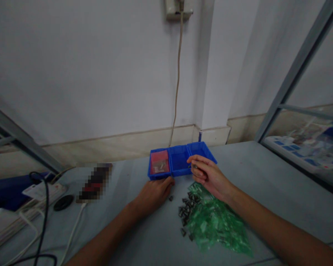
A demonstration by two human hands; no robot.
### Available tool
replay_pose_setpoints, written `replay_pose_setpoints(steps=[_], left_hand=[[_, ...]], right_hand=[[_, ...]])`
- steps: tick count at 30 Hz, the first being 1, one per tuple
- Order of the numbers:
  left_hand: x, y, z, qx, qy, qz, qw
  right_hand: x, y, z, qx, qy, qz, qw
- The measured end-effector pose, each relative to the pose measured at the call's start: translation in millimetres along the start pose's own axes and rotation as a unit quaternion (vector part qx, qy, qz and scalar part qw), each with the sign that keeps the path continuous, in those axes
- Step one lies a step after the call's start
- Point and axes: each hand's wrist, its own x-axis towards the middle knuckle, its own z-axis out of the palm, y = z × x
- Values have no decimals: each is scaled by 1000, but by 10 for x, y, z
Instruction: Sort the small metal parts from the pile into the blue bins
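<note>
My left hand (154,193) rests knuckles-up on the grey table, fingers curled, just in front of the left blue bin (159,163), which holds a reddish bag. A small dark part (171,198) lies beside it. My right hand (208,174) hovers at the front edge of the middle blue bin (179,160), fingers pinched on a small dark part. Under that wrist spreads a pile of green plastic pieces (216,221) with several small dark parts (187,208) along its left side. A third blue bin (201,149) stands on the right.
A power strip (41,191) with black and white cables lies at the left, next to a black round object (63,202) and a blurred dark item (94,183). A cord (177,85) hangs down the white wall. Metal frame bars stand left and right.
</note>
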Motion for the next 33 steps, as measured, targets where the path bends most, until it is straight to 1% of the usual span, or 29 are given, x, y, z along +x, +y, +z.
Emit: replay_pose_setpoints(steps=[10,17,24,27,33], left_hand=[[-7,-21,21,-1,9,5,1000],[-6,-8,11,1,-1,0,1000],[1,-7,14,0,5,2,1000],[-1,-9,18,-4,0,-4,1000],[-3,-14,10,-3,2,-1,1000]], right_hand=[[8,3,-10,-4,2,-4,1000],[3,-3,4,-6,1,-3,1000],[-5,-31,21,0,14,-3,1000],[-18,-37,48,-28,23,-20,999],[-23,-9,50,-136,29,-81,987]])
